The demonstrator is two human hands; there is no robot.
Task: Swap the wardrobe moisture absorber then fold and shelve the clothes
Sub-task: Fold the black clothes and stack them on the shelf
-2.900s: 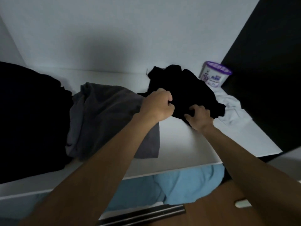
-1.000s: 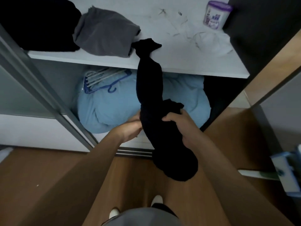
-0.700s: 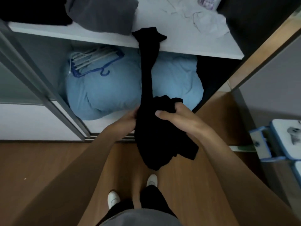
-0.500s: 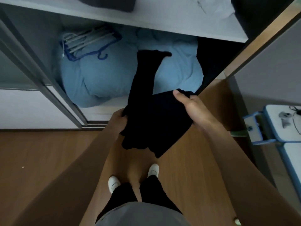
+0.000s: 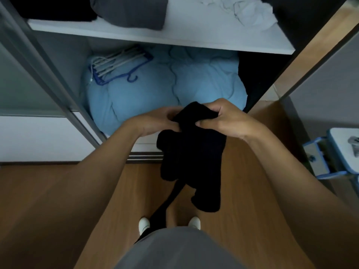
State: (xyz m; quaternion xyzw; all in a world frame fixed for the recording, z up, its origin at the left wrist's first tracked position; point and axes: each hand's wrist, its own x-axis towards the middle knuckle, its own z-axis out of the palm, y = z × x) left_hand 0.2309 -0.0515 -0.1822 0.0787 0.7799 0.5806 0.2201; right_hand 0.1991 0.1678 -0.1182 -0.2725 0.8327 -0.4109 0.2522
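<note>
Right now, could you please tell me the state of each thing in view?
Left hand: grips the black garment at its top.
Right hand: grips the same top end.
Black garment: bunched, hanging unfolded from both hands.
Grey garment: bundled on the shelf.
White cloth: crumpled on the shelf.
Hangers: lying on the duvet.
Duvet: stuffed under the shelf.

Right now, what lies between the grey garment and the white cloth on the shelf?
Nothing: bare shelf separates the grey garment and white cloth, per the head view.
</note>
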